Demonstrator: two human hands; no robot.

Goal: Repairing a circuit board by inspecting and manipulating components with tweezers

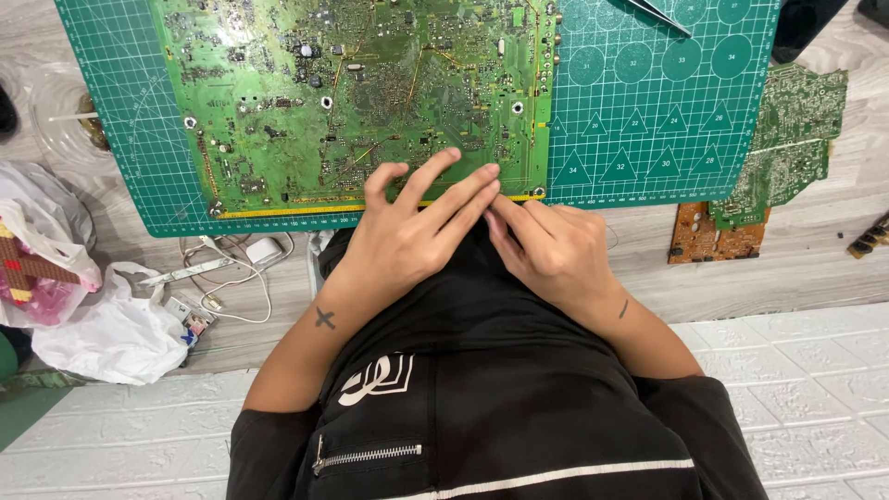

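A large green circuit board lies on a green cutting mat. My left hand rests at the board's near edge, fingers spread, fingertips on the board by its yellow edge strip. My right hand lies just right of it, fingers bunched together and touching the left hand's fingertips at the board's near right corner. Nothing shows in either hand. Both forearms reach over my black clothing.
A smaller green board piece and a brown board lie right of the mat. Metal tweezers rest at the mat's far edge. White plastic bags, a white charger with cable and a clear cup sit at the left.
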